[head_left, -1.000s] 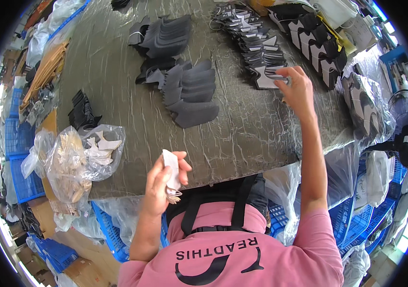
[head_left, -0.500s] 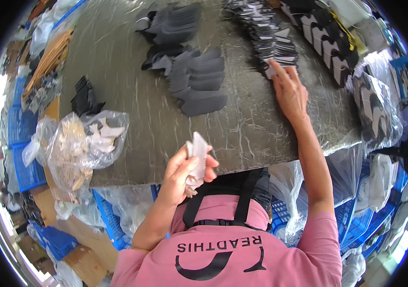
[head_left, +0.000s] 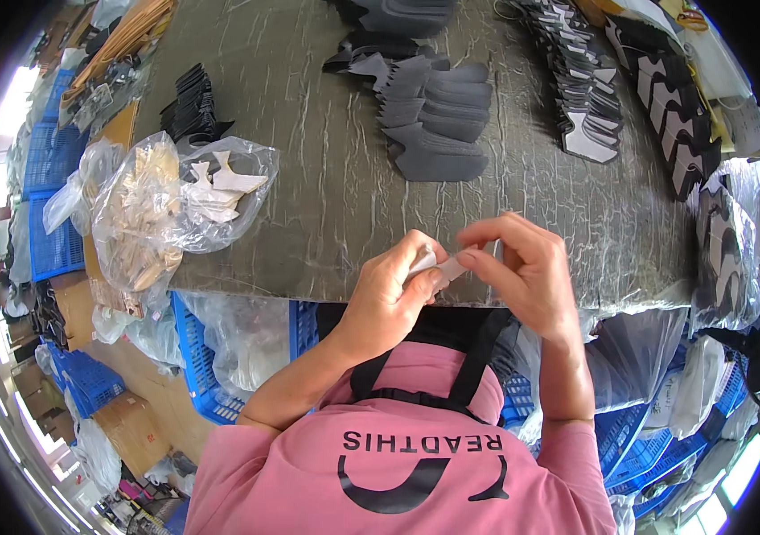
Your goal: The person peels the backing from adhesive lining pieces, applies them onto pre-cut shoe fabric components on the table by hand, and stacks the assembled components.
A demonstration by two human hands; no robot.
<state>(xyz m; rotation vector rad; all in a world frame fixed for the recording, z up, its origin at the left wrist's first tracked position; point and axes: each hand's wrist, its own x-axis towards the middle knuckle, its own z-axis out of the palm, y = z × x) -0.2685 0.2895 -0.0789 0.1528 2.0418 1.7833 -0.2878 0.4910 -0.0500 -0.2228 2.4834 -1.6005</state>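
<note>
Just over the table's near edge, my left hand (head_left: pixel 387 290) is closed around a few small whitish cut pieces (head_left: pixel 453 267). My right hand (head_left: pixel 529 272) meets it from the right, thumb and forefinger pinching the end of one piece that sticks out. The fingers cover most of the pieces' outline. Beyond the hands lies a fanned stack of dark grey curved cut pieces (head_left: pixel 438 160). Farther right runs a long overlapping row of black pieces with pale patches (head_left: pixel 589 136), its near end topped by a whitish patch.
At left on the table (head_left: pixel 308 241) sits a clear plastic bag (head_left: pixel 143 209) of whitish pieces, with a small black stack (head_left: pixel 191 105) behind it. Along the right edge are black-and-white piece stacks (head_left: pixel 678 134) and a wrapped bundle (head_left: pixel 726 241). Blue crates (head_left: pixel 206 374) stand below.
My right hand has left the row of patched pieces and come back to my left hand, now pinching a whitish piece there. My left hand has moved right and slightly up; the view has shifted.
</note>
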